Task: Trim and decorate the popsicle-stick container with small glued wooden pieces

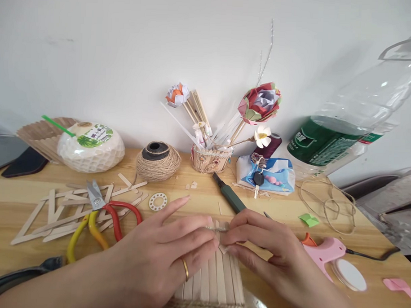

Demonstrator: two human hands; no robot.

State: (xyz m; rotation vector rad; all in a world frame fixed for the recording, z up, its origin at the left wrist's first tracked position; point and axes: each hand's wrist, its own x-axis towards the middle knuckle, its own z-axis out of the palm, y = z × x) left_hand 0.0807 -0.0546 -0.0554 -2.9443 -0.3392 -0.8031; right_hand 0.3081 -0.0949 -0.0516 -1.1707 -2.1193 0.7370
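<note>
My left hand (171, 249) lay across the stick panel (209, 280), right hand (273, 246) bunched at its far end; couldn't tell if either clamped. Panel sat front-centre over worktop (176, 207). Scissors (97, 201) left, cutter (231, 196) beyond, glue gun (329, 251) right.

Coconut (91, 152) with green straw (58, 125), clear bottle (351, 116), keys (258, 178), perhaps a laptop's edge (4, 150)
</note>
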